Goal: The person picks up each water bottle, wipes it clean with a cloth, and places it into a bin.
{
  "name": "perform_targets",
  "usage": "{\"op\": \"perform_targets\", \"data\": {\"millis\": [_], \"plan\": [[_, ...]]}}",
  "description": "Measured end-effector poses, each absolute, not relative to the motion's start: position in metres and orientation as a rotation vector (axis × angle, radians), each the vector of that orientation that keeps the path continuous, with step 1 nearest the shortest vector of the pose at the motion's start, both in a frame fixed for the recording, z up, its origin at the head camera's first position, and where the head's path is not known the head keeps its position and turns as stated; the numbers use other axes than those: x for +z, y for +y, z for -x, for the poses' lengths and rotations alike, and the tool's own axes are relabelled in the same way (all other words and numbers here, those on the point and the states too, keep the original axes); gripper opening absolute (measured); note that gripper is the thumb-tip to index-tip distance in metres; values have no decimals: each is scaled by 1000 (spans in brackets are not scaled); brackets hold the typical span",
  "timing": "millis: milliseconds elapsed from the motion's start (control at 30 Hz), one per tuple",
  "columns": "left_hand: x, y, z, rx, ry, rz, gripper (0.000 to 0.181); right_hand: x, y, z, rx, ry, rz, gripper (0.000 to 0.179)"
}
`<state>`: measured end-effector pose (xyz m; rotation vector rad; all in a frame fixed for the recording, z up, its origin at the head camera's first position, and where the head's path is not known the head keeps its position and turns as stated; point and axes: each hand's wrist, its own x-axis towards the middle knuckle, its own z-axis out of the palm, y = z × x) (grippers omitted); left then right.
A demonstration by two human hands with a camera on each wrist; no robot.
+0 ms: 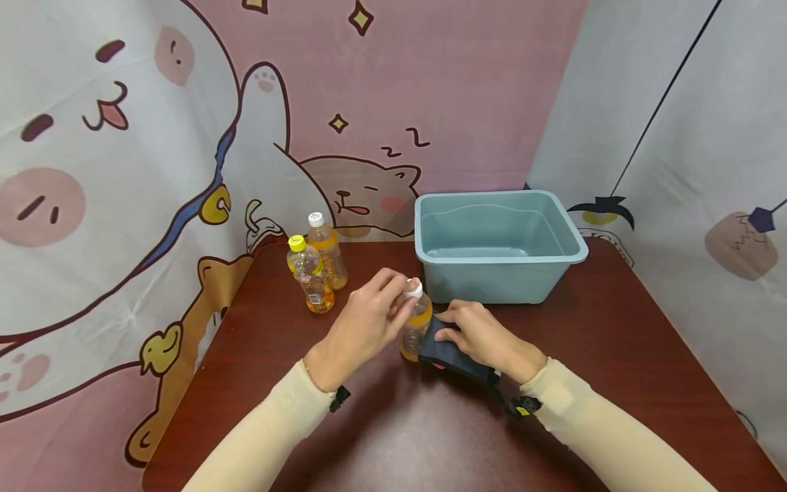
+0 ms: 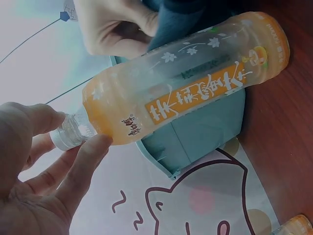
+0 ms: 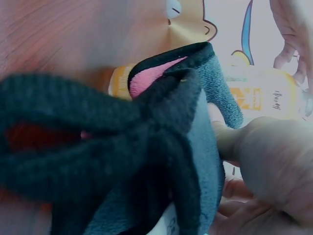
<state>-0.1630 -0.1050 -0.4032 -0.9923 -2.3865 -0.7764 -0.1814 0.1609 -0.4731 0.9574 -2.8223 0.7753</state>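
Observation:
A clear plastic drink bottle (image 1: 413, 335) with an orange label and white cap stands on the table in front of me. My left hand (image 1: 367, 311) pinches it at the cap and neck, as the left wrist view of the bottle (image 2: 188, 81) shows. With its thumb and fingers, my right hand (image 1: 482, 335) grips a dark grey cloth (image 1: 455, 355) right beside the bottle. In the right wrist view the cloth (image 3: 210, 142) is folded, with pink on its inner side and a black loop of edging toward the camera. It overlaps part of the bottle there.
A light blue plastic bin (image 1: 486, 280) stands behind my hands at the back of the table. To the back left are a bottle with a yellow cap (image 1: 310, 277) and another with a white cap (image 1: 330, 253). A printed cartoon curtain (image 1: 479, 89) hangs behind the brown table (image 1: 258, 383).

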Motion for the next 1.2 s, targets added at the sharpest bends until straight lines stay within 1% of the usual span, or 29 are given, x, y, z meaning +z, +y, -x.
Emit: {"op": "perform_targets", "data": {"millis": [67, 267, 467, 700, 867, 1100, 1200], "plan": [[-403, -105, 163, -773, -2385, 991, 20, -477, 160, 184, 774, -2846, -973, 27], [-402, -105, 164, -762, -2381, 991, 21, -487, 157, 188, 710, -2880, -1025, 24], [-400, -105, 164, -778, -2383, 1000, 21, -492, 155, 189, 638, -2897, -1068, 15], [-401, -105, 164, -765, -2378, 991, 21, -492, 154, 188, 652, -2905, -1037, 22], [-401, -105, 163, -775, -2381, 1000, 21, -490, 156, 183, 714, -2887, -977, 23], [-401, -103, 163, -774, -2383, 995, 22, -482, 157, 177, 782, -2817, -904, 32], [-403, -104, 162, -772, -2383, 987, 22, -478, 158, 174, 800, -2796, -896, 34]]}}
